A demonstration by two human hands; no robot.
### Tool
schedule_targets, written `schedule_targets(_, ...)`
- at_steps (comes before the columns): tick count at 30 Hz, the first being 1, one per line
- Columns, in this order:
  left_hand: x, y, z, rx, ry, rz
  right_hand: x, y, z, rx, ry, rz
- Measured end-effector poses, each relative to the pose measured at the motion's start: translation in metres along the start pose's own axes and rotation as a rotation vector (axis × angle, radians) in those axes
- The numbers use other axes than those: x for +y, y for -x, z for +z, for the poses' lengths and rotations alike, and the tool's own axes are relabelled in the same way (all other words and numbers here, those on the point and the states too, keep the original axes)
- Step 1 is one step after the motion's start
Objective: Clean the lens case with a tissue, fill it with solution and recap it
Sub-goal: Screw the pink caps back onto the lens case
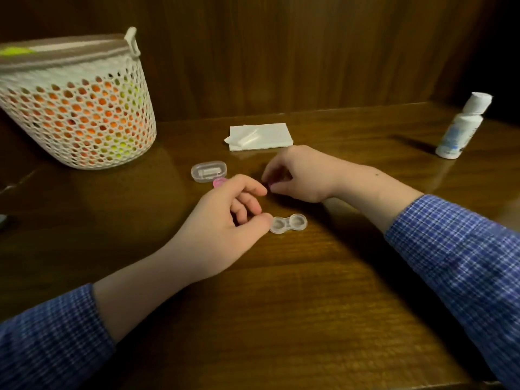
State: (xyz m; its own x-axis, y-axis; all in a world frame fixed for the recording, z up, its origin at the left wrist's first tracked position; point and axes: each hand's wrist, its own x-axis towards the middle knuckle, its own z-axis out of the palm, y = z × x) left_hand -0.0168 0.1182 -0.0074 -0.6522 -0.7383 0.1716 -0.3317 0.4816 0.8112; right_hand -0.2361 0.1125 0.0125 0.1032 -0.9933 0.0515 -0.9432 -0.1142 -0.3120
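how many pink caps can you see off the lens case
2. One pink cap lies on the table just below the clear oval box, partly hidden by the left hand. The other pink cap is pinched in the right hand, mostly hidden.

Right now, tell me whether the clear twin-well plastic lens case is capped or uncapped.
Uncapped: both wells of the clear twin-well plastic lens case show open rims, and a pink cap lies apart on the table.
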Motion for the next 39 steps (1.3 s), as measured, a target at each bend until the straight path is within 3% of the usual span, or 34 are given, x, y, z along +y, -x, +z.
schedule_targets(4, 0.002, 0.004, 0.002, -0.03, -0.101, 0.033, 0.005, 0.023, -0.014, 0.031, -0.02, 0.003)
schedule_targets(11, 0.006, 0.0, 0.005, -0.129, -0.23, 0.085, 0.02, 0.073, -0.026, 0.158, -0.479, 0.017)
schedule_targets(16, 0.004, 0.001, 0.005, -0.122, -0.238, 0.117, 0.013, 0.084, -0.011, 0.205, -0.691, -0.091)
schedule_targets(23, 0.005, 0.001, 0.005, -0.101, -0.202, 0.141, 0.003, 0.091, -0.002, 0.129, -0.64, -0.186)
schedule_targets(39, 0.011, -0.001, 0.005, -0.07, -0.181, 0.136, 0.001, 0.09, -0.003, 0.035, -0.511, -0.177)
